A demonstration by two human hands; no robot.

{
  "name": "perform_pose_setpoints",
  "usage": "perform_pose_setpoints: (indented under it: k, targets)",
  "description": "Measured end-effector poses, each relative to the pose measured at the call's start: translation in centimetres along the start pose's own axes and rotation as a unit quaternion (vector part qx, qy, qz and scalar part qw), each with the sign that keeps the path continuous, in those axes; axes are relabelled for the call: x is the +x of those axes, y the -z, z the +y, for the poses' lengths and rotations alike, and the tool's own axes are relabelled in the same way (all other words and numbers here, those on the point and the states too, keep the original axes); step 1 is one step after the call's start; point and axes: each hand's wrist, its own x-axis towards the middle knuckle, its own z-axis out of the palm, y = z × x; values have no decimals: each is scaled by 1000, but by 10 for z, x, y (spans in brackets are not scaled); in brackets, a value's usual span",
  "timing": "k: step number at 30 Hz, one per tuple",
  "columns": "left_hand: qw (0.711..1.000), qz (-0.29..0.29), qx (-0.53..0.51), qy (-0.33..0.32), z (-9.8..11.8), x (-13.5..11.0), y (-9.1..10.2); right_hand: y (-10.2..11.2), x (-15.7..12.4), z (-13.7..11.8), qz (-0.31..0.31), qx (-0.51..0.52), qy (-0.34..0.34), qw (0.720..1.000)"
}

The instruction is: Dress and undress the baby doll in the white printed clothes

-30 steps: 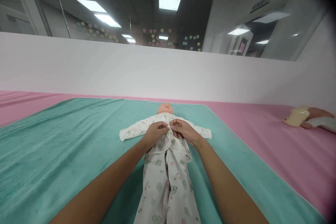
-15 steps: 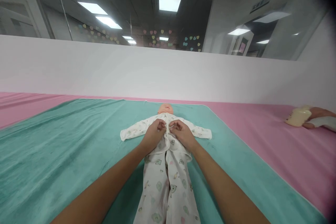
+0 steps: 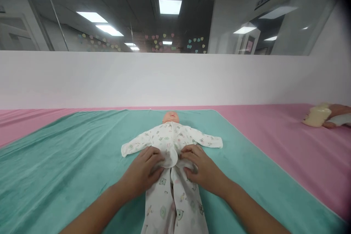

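Observation:
A baby doll [image 3: 170,117] lies on its back, arms spread, in a white printed shirt [image 3: 161,137] and matching trousers [image 3: 161,197]. My left hand [image 3: 146,168] rests at the shirt's lower hem on the left, its thumb spread from its curled fingers. On the hem's other side is my right hand [image 3: 201,166], with fingers bent over the cloth and the thumb apart below. Both hands touch the clothing, and neither is closed on it. The front edges of the shirt meet along the middle of the chest, and one rounded corner of the hem lies between my hands.
The doll lies on a teal blanket [image 3: 87,153] over a pink cover [image 3: 274,131]. At the far right lies a cream-coloured bottle [image 3: 316,115], beside what looks like part of another doll [image 3: 340,111]. A white wall [image 3: 137,80] with a window stands behind.
Both hands have left the shirt's chest opening and moved down to the hem, with their pinched fingers now spread. The view has tilted slightly.

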Motion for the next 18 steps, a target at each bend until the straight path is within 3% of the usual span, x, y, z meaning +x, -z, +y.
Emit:
perform_pose_setpoints:
  k: [4, 8, 13, 18]
  targets:
    - [991, 4, 118, -61, -6, 2, -3, -3, -2, -1, -11, -22, 2, 1000]
    - [988, 21, 139, -59, -9, -1, -3, -7, 0, 4, 34, -37, 1, 999]
    - [998, 47, 33, -35, 1, -6, 0, -3, -2, 12, 72, 19, 18, 997]
    - [988, -24, -146, 53, -1, -8, 3, 0, -4, 14, -28, 131, 13, 991]
